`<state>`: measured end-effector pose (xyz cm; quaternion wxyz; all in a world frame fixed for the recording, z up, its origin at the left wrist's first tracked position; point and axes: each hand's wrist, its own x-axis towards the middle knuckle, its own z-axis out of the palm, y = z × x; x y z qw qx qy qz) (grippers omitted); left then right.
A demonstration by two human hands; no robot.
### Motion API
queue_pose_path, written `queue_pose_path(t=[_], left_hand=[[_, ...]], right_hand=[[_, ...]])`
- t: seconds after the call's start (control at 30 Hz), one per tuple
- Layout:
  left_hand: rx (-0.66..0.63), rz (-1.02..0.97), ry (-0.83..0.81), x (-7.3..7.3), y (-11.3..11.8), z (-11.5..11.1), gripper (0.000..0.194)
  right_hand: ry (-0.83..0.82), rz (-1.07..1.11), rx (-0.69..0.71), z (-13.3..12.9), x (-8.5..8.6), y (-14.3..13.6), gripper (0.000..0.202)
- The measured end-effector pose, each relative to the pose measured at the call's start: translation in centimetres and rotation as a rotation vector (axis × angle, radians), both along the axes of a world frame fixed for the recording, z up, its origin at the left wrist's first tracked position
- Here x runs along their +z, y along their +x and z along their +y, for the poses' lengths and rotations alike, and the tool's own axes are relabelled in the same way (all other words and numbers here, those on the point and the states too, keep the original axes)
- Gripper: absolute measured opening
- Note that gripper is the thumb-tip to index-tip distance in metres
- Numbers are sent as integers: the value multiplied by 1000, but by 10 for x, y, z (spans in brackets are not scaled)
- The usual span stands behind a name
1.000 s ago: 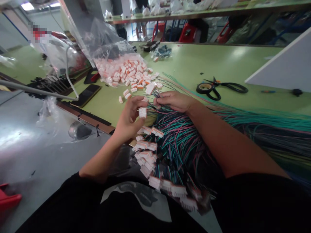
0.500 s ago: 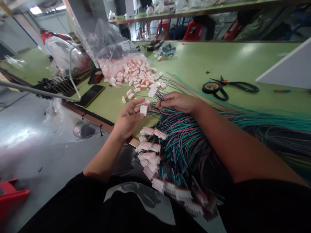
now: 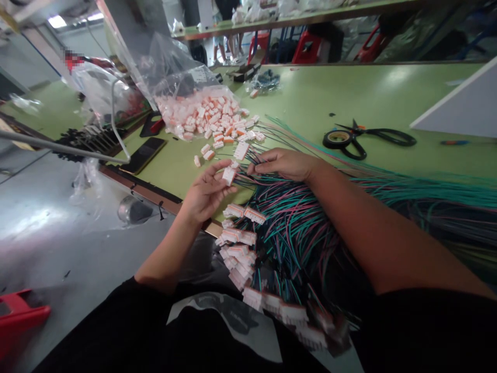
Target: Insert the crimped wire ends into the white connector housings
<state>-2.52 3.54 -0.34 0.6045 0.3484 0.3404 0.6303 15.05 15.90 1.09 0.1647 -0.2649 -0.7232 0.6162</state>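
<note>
Between the thumb and fingers of my left hand point(image 3: 205, 194) is a white connector housing point(image 3: 229, 176). My right hand point(image 3: 285, 163) is closed on several thin wires point(image 3: 254, 155), just right of it. Another white housing point(image 3: 241, 151) sits on wire ends above my left fingertips. Whether wires enter the held housing is too small to tell. Below my hands lies a thick bundle of green, pink and dark wires point(image 3: 295, 217). White-and-orange housings point(image 3: 240, 235) on its ends hang over the table edge towards my lap.
Loose white-and-orange housings point(image 3: 217, 116) spill from a clear plastic bag point(image 3: 182, 77). A phone point(image 3: 143, 154) lies near the left table edge. Black scissors point(image 3: 388, 137) and a tape roll point(image 3: 337, 139) lie at the right. A red stool point(image 3: 23, 316) stands on the floor.
The housing in my left hand has tilted slightly, and my lower left fingers have spread out. My right hand has hardly moved and still grips the wires.
</note>
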Motion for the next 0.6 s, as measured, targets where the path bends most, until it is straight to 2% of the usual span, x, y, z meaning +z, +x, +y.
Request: queue_pose_path(t=[0.13, 0.3, 0.37, 0.47, 0.53, 0.6], left_hand=[[8, 54, 72, 0, 2, -4, 39], [-37, 130, 78, 5, 13, -6, 24], [-22, 244, 55, 8, 20, -2, 23], [-12, 471, 20, 15, 25, 12, 12], [-72, 595, 28, 22, 23, 23, 5], [-165, 679, 59, 30, 19, 31, 13]], right_hand=[[-4, 23, 3, 0, -1, 1, 22], [-16, 30, 27, 1, -2, 3, 30], [-28, 28, 35, 2, -2, 5, 28], [-13, 36, 85, 2, 1, 6, 23], [34, 7, 134, 3, 3, 6, 19], [82, -40, 170, 4, 4, 7, 16]])
